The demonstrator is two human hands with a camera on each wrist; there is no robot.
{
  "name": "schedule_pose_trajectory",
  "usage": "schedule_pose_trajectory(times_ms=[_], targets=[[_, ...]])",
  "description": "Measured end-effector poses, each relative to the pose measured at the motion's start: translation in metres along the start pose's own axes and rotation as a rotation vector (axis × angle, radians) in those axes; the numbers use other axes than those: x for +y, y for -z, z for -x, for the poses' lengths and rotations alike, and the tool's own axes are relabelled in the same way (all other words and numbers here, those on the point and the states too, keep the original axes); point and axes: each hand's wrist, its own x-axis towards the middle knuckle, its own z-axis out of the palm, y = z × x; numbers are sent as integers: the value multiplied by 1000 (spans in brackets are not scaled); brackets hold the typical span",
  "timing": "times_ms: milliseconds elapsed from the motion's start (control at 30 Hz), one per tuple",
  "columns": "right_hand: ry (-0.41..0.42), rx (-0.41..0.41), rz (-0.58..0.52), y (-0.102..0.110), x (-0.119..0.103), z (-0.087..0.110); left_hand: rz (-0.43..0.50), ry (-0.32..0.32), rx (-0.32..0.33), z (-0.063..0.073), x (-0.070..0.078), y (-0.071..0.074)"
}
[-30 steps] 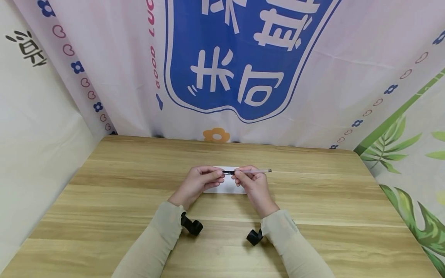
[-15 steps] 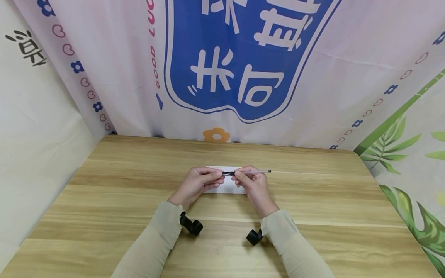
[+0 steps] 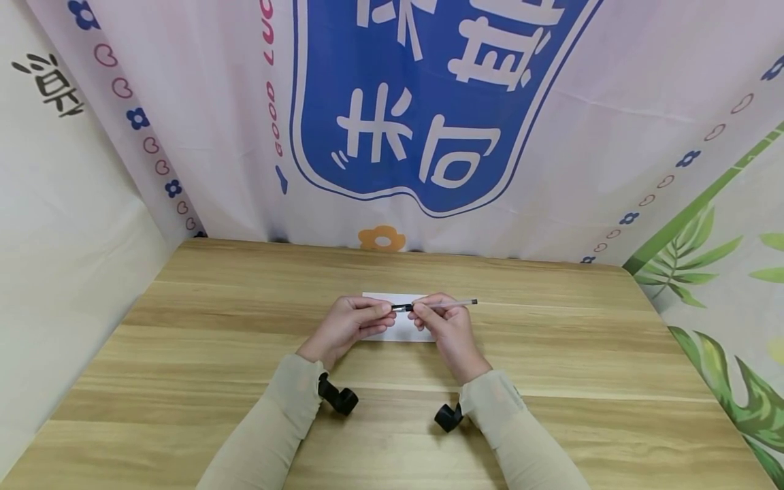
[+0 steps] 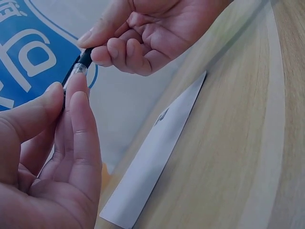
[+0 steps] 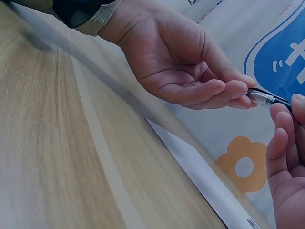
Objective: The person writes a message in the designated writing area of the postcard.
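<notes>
A slim pen (image 3: pixel 454 303) is held level between both hands, above a white sheet of paper (image 3: pixel 404 331) on the table. My left hand (image 3: pixel 352 323) pinches the pen's left end between thumb and fingers. Close beside it, my right hand (image 3: pixel 445 323) pinches the black section, and the pale barrel sticks out to the right. In the left wrist view, a clear piece (image 4: pixel 80 68) and a black clip-like strip show between the fingertips. Fingers hide part of the pen, so I cannot tell whether its cap is seated. The paper bears a small dark mark (image 4: pixel 162 117).
The wood-grain table (image 3: pixel 245 286) extends around the hands. Behind it hangs a printed cloth (image 3: pixel 233 170) with a blue sign and an orange flower. Black camera mounts (image 3: pixel 339 398) stick out from both sleeves.
The pen's left end and the left fingers have dipped very slightly, so the pen tilts a little more. Both hands keep their pinch and otherwise stay in place.
</notes>
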Motion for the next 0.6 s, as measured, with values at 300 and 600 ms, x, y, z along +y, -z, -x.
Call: schedule_pose_trajectory(times_ms=[300,600], targets=[[18,2,40,1,1,0,-7,45,-3,-1,-1,2],[20,-33,73,2,2,-1,-7,85,-30,0,0,5]])
